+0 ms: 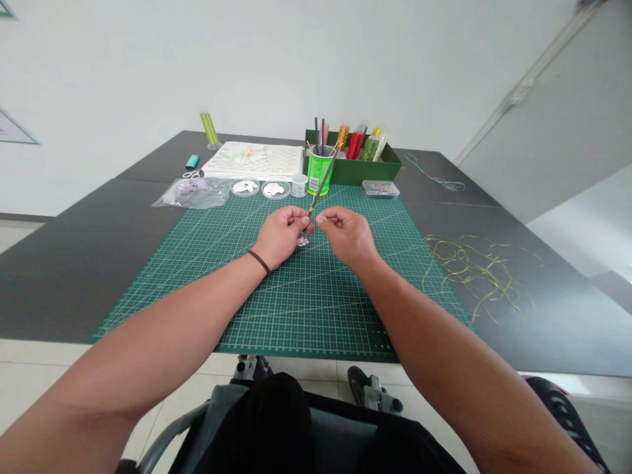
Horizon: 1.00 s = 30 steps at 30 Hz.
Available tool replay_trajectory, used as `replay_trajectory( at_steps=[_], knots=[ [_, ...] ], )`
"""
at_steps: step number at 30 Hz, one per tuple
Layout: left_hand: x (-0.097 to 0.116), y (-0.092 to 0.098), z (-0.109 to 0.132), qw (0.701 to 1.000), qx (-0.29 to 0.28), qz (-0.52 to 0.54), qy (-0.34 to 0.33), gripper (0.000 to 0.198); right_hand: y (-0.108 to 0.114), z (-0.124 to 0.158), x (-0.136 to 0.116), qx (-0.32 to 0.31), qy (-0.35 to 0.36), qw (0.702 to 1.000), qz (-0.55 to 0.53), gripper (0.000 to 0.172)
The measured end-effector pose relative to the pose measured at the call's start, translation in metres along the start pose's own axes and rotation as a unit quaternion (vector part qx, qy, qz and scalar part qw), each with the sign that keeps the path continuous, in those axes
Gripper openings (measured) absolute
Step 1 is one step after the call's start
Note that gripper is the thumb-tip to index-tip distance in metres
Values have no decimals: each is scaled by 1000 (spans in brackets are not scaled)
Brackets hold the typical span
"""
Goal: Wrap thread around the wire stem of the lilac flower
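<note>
Both my hands are held close together over the middle of the green cutting mat. My left hand is closed around a thin dark stem that slants up and away to the right, with a small pale purple flower piece at its lower end, under my fingers. My right hand is pinched shut just right of the stem's base; what it pinches is too small to make out. A dark band circles my left wrist.
Behind the mat stand a green cup of sticks, a green tray of bead tubes, two small dishes, a plastic bag, a white board and a small clear box. Loose yellow-green threads lie at right.
</note>
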<state>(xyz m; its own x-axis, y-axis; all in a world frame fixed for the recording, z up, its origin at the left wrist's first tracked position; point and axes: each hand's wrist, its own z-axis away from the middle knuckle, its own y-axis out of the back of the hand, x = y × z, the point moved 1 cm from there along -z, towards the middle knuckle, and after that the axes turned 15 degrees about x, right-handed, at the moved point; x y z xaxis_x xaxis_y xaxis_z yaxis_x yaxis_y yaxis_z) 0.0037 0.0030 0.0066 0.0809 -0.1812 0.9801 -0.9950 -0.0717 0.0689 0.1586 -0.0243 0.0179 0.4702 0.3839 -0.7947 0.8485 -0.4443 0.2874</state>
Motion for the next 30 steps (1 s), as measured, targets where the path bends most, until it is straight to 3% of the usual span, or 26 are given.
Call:
replay_trajectory(
  at_steps=[5, 11, 30],
  knots=[
    [0, 1, 0, 999, 14, -27, -13, 6, -1, 1, -1, -5, 20, 1000, -10, 13],
    [0, 1, 0, 998, 33, -47, -31, 4, 0, 3, -5, 0, 21, 999, 50, 14],
    [0, 1, 0, 998, 36, -42, -14, 6, 1, 4, -6, 0, 51, 994, 94, 12]
  ],
)
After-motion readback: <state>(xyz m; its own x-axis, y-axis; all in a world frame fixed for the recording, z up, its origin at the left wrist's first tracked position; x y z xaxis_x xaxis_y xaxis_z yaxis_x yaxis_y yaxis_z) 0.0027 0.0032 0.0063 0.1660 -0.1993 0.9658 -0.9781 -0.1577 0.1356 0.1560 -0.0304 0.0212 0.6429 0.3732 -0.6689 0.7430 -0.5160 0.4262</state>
